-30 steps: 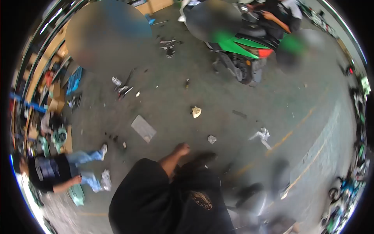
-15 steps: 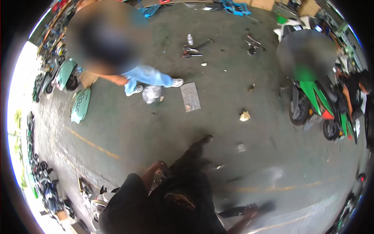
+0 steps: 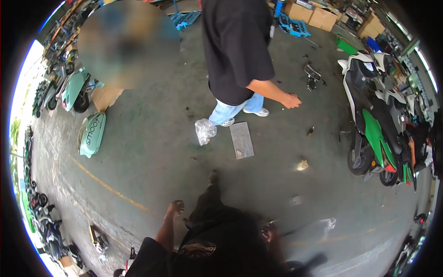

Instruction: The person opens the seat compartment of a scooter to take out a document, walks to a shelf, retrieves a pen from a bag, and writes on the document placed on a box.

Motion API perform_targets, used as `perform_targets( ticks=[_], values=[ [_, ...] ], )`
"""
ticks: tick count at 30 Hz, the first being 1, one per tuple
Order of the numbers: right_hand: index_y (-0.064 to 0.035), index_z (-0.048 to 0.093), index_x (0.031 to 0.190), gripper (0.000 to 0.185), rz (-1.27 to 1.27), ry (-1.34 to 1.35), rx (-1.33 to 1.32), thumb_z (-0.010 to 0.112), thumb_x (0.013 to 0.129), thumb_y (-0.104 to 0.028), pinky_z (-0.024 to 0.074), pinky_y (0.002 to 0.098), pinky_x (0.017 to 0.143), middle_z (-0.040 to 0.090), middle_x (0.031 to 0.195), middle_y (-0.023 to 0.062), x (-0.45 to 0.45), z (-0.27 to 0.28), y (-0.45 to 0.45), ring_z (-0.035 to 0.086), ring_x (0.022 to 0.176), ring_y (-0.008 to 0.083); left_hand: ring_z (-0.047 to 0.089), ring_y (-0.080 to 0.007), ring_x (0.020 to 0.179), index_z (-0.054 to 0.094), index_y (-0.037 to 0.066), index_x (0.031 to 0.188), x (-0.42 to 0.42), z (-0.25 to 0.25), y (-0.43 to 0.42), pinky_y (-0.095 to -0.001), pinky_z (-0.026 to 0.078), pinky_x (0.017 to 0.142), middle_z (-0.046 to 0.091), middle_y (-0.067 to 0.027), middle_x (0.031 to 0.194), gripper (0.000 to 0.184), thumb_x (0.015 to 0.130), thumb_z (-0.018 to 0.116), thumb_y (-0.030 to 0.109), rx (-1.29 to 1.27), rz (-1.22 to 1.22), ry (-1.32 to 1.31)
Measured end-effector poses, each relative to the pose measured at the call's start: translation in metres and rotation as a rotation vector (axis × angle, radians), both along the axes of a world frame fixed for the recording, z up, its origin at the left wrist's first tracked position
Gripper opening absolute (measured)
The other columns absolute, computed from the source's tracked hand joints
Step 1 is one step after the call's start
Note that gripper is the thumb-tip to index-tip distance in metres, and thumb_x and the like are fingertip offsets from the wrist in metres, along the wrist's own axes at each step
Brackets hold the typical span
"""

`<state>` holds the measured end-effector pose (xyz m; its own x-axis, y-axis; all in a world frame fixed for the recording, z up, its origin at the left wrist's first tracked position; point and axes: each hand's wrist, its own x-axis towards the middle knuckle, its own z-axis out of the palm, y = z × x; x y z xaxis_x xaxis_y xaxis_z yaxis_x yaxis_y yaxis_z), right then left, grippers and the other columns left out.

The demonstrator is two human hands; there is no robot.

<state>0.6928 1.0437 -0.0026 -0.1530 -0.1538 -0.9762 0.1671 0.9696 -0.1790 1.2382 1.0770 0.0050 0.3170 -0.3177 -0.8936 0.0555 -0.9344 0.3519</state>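
Compared with the earlier frame, a co-worker in a black T-shirt (image 3: 237, 51) has moved from the left to the upper middle, and the wearer's left hand now hangs farther out from the body. Containers: 2 cardboard boxes (image 3: 321, 19) stand at the upper right, near an open blue case (image 3: 294, 27) and a green bin (image 3: 346, 45); their contents are too small to tell. A crumpled clear plastic bag (image 3: 205, 131) lies beside the co-worker's shoes, its contents unclear. Hands: the left hand (image 3: 176, 207) has loosely bent fingers, and whether it grips anything cannot be told; the right hand (image 3: 268, 231), low at the torso, is blurred, its grip likewise uncertain. Nearest the right hand are a dark blurred object (image 3: 316, 262), at lower right, and a crumpled translucent scrap (image 3: 296, 200) on the floor. Edges and room: concrete floor (image 3: 152, 171) extends from the left hand to a lettered teal body panel (image 3: 93, 134), crossed by a yellow line (image 3: 108, 187). Ahead lie a flat gray sheet (image 3: 242, 141), with its near edge toward the wearer, and a cream-colored crumpled piece (image 3: 302, 165); a green-and-black scooter (image 3: 378, 138) bounds the right side.
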Motion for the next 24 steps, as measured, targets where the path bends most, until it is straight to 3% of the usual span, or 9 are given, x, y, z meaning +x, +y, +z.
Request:
perform_targets(
  ticks=[4,7,8,11,13,15,17,21,24],
  values=[
    [-0.0157,0.058,0.093,0.012,0.075,-0.124,-0.223,0.058,0.093,-0.028,0.044,0.0282,0.053,0.057,0.075,-0.0011,0.043,-0.025,-0.067,0.056,0.059,0.0128,0.067,-0.0207,0.081,0.053,0.008,0.128,0.125,0.017,-0.041,-0.0364,0.052,0.065,0.069,-0.0101,0.101,0.037,0.094,0.056,0.022,-0.148,-0.019,-0.142],
    [-0.0086,0.064,0.097,0.018,-0.007,-0.023,-0.385,0.061,0.09,-0.025,0.0448,0.0263,0.05,0.06,0.074,0.0008,0.093,0.026,-0.134,0.056,0.057,0.0132,0.062,-0.02,0.079,0.055,0.01,0.128,0.244,-0.012,-0.106,-0.0374,0.048,0.063,0.067,-0.0103,0.101,0.036,0.096,0.053,0.027,-0.323,0.32,-0.064],
    [-0.006,0.066,0.102,0.022,0.018,0.057,-0.508,0.061,0.089,-0.022,0.0473,0.0271,0.052,0.062,0.075,0.0014,0.11,0.064,-0.152,0.058,0.059,0.0131,0.06,-0.0203,0.08,0.057,0.013,0.126,0.225,0.019,-0.127,-0.0389,0.047,0.064,0.066,-0.0086,0.099,0.034,0.097,0.05,0.029,-0.392,0.168,-0.322],
    [-0.0054,0.066,0.102,0.023,0.032,0.169,-0.512,0.062,0.088,-0.023,0.0495,0.0273,0.057,0.062,0.074,0.002,0.106,0.048,-0.16,0.06,0.064,0.0135,0.061,-0.0186,0.078,0.056,0.013,0.124,0.204,0.033,-0.171,-0.0338,0.047,0.06,0.064,-0.0067,0.099,0.029,0.098,0.048,0.024,-0.445,0.292,-0.215],
    [-0.0058,0.058,0.116,0.024,-0.028,0.07,-0.509,0.052,0.096,-0.019,0.0485,0.0277,0.057,0.064,0.101,0.0077,0.084,0.032,-0.136,0.06,0.072,0.0174,0.061,-0.0194,0.078,0.055,0.011,0.124,0.185,0.015,-0.18,-0.0337,0.047,0.061,0.064,-0.0087,0.099,0.029,0.099,0.046,0.023,-0.34,0.209,-0.049],
    [-0.0058,0.06,0.106,0.019,-0.156,0.105,-0.469,0.049,0.096,-0.017,0.0468,0.0272,0.056,0.063,0.09,0.0076,0.089,0.029,-0.102,0.058,0.067,0.0173,0.064,-0.02,0.081,0.054,0.011,0.126,0.173,-0.02,-0.185,-0.0378,0.051,0.065,0.065,-0.0102,0.101,0.031,0.098,0.047,0.022,-0.17,-0.175,-0.002],
    [-0.0049,0.065,0.091,0.015,-0.29,0.179,-0.408,0.062,0.087,-0.019,0.0481,0.0266,0.053,0.063,0.072,0.0034,0.087,-0.019,-0.045,0.06,0.063,0.012,0.065,-0.0206,0.084,0.052,0.011,0.127,0.16,-0.023,-0.165,-0.0409,0.053,0.07,0.066,-0.0104,0.106,0.033,0.097,0.049,0.024,-0.156,-0.451,0.091],
    [-0.0178,0.05,0.068,0.027,-0.053,0.104,-0.111,0.049,0.094,-0.023,0.029,0.0298,0.034,0.046,0.055,0.0024,0.111,0.019,0.023,0.045,0.04,0.0163,0.065,-0.026,0.095,0.051,0.011,0.129,0.177,0.018,-0.049,-0.0425,0.053,0.075,0.065,-0.0128,0.112,0.039,0.096,0.051,0.033,-0.102,0.037,-0.017],
    [-0.0177,0.047,0.069,0.03,-0.078,0.056,0.132,0.044,0.097,-0.028,0.0264,0.0255,0.036,0.043,0.056,-0.0007,0.14,0.052,-0.016,0.042,0.042,0.0119,0.065,-0.0339,0.089,0.052,0.012,0.126,0.247,0.024,0.03,-0.0527,0.052,0.072,0.065,-0.0136,0.106,0.041,0.093,0.055,0.035,0.337,0.334,-0.268]
  ],
)
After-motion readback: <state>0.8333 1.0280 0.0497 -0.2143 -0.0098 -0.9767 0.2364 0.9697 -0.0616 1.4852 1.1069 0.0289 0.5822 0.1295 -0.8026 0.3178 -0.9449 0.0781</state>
